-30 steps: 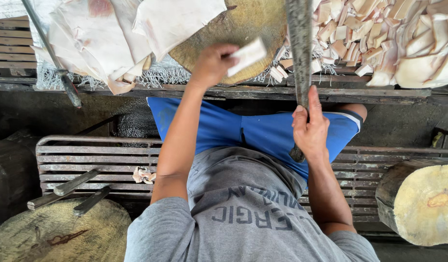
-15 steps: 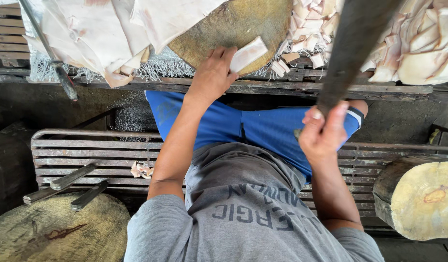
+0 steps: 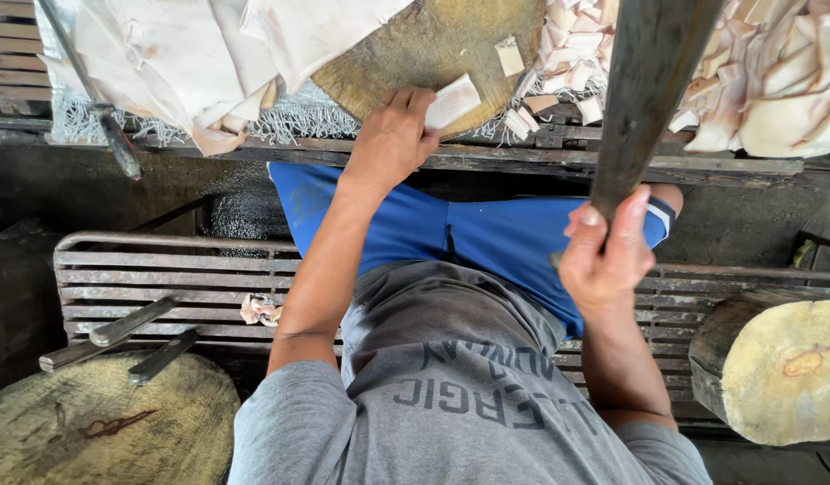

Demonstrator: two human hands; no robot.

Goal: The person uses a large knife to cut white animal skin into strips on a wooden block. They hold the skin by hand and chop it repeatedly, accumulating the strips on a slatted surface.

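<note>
My left hand (image 3: 395, 135) holds a pale rectangular strip (image 3: 452, 101) flat against the near edge of a round wooden chopping block (image 3: 433, 45). My right hand (image 3: 604, 260) grips the handle of a big dark cleaver (image 3: 653, 90), whose wide blade rises up and slightly right, above my lap. Small cut pale pieces (image 3: 509, 56) lie on the block and beside it. I sit on a slatted metal bench (image 3: 154, 278) in blue shorts and a grey shirt.
Large pale sheets (image 3: 190, 63) are heaped at the upper left and a pile of cut pale pieces (image 3: 774, 81) at the upper right. Two spare cleavers (image 3: 128, 337) rest by a wooden stump (image 3: 92, 422) at the lower left. Another stump (image 3: 779, 368) stands at right.
My right hand has lifted the cleaver, and its blade now tilts to the right and looms closer to the camera. My left hand has kept the strip pressed on the block.
</note>
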